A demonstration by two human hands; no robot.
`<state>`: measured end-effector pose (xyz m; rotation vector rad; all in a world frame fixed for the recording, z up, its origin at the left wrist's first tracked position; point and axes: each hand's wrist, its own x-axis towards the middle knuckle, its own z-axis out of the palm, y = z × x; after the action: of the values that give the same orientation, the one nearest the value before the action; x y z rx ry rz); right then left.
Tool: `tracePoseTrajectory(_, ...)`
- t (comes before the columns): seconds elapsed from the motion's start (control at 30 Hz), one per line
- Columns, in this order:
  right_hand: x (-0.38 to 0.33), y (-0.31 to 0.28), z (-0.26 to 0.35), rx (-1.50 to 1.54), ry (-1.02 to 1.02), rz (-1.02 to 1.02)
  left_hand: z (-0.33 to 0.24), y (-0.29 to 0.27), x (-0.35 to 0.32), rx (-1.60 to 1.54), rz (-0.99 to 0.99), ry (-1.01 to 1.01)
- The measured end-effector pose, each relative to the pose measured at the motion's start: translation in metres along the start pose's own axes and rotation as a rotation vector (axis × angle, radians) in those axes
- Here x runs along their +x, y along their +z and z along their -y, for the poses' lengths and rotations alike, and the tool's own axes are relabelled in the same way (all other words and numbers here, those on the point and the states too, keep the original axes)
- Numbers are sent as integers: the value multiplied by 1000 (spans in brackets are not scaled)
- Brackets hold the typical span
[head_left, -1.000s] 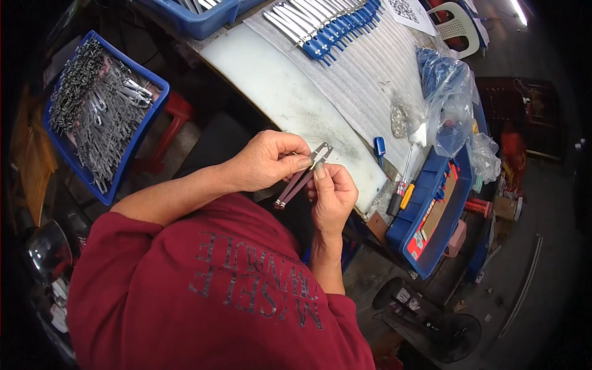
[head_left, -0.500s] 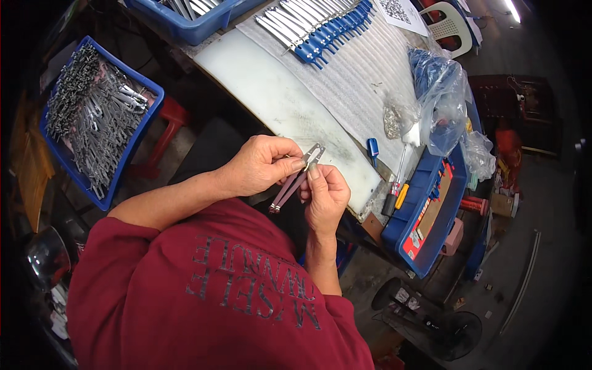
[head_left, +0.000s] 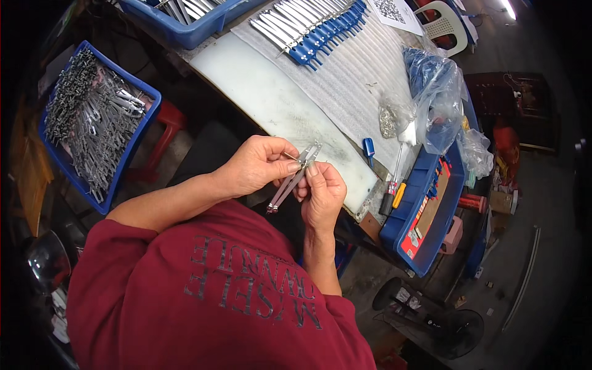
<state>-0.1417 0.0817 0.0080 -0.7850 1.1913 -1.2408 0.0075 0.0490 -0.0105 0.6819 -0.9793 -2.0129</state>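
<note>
Centrally, left hand (head_left: 253, 166) & right hand (head_left: 322, 196) both pinch a slim metal tool (head_left: 293, 177), fingers closed on it; white desk (head_left: 271, 105) at 12 o'clock; blue bin (head_left: 139, 139) of metal parts at 9.

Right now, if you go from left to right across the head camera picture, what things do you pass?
Blue bin of metal parts → left hand → slim metal tool → right hand → small blue clip → clear plastic bag → red can.
</note>
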Motion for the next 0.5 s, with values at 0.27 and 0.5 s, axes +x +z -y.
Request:
tracePoseTrajectory(0.27, 2, 2, 1, 21, -42, -43, 4, 3, 2, -250, 31, -155)
tracePoseTrajectory(0.5, 2, -1, 3, -22, -106, -18, 1, 2, 4, -298, 114, -248)
